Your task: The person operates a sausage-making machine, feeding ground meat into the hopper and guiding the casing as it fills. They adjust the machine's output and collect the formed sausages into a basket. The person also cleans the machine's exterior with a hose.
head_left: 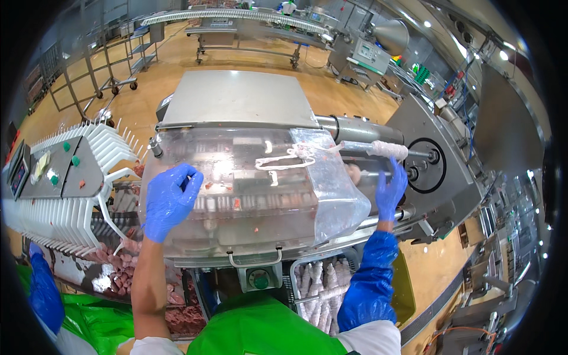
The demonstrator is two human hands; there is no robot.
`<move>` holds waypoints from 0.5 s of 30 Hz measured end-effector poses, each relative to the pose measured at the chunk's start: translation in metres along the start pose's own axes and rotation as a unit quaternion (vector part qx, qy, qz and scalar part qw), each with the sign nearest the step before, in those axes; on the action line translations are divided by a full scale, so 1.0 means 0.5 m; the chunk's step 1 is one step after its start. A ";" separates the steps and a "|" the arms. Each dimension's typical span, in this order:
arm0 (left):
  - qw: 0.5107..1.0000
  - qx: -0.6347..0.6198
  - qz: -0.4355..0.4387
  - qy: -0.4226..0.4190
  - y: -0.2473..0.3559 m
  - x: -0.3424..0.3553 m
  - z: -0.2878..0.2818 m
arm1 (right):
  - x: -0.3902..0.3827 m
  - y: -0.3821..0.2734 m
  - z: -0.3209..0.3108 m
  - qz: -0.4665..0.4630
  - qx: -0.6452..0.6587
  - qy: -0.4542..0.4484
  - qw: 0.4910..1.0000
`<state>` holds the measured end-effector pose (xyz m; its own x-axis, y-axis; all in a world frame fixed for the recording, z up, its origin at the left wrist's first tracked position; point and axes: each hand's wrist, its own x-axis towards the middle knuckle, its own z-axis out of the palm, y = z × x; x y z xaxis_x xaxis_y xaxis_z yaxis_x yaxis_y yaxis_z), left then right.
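Note:
My left hand (174, 201), in a blue glove, is over the left part of a clear machine cover (260, 207), fingers curled; what they hold, if anything, is hidden. My right hand (390, 192), also gloved, has its fingers raised and apart beside two metal tubes at the cover's right. Its fingertips reach just below a gathered whitish casing (387, 150) on the upper tube; contact is unclear. A pinkish lump (354, 173) shows on the lower tube. A plastic sheet (337, 201) covers the right end of the cover, and a loose white strand (266, 163) lies on top.
A white slatted conveyor (71, 228) and raw meat pieces (118, 272) are at left, beside a co-worker's blue sleeve (44, 296). A crate of pale links (313, 287) sits below the cover. Behind stand wheeled racks (142, 50) and machines (361, 53), with a distant person (289, 8).

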<state>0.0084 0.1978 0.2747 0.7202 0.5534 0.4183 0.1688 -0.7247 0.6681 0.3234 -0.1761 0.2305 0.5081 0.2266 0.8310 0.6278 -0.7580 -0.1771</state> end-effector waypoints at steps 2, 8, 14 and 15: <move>1.000 -0.022 -0.010 0.007 -0.009 0.000 0.003 | 0.085 -0.062 -0.012 -0.074 -0.005 -0.076 0.994; 0.999 -0.042 -0.005 0.007 -0.012 0.006 0.012 | 0.129 0.071 0.056 -0.113 -0.142 -0.149 0.972; 1.000 0.009 -0.007 0.017 -0.005 0.004 0.016 | 0.127 0.094 0.045 -0.062 -0.150 -0.145 0.976; 1.000 0.016 -0.010 0.019 -0.012 0.004 0.020 | 0.116 0.071 0.031 -0.059 -0.148 -0.120 0.980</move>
<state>0.0157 0.1993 0.2652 0.6898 0.5834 0.4287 0.2052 -0.7254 0.6571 0.3845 -0.1803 0.2644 0.5891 0.4331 0.6822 0.5090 -0.8546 0.1029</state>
